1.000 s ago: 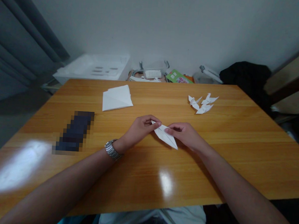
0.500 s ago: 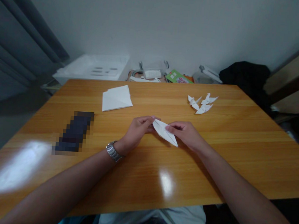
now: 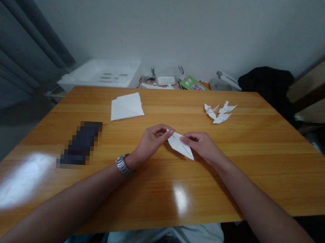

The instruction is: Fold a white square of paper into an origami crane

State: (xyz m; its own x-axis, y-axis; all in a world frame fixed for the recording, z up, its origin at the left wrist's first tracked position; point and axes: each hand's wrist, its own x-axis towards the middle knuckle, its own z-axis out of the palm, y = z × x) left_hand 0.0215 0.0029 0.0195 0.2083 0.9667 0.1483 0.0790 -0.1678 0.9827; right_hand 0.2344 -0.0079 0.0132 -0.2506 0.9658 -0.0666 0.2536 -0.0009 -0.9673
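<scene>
At the wooden table (image 3: pixel 158 194), an uneven pull between the left hand (image 3: pixel 152 141) and the right hand (image 3: pixel 203 144) could, I judge, skew or tear the folded white paper (image 3: pixel 181 145); too hard a thumb press might set a crease off line. That paper, a slim diamond, lies between both hands, over the table's middle, well in from the near edge. The left pinches its far end and the right its right side; the fingers underneath are hidden, so their firmness is hard to tell. Its free tip points toward the near right corner.
</scene>
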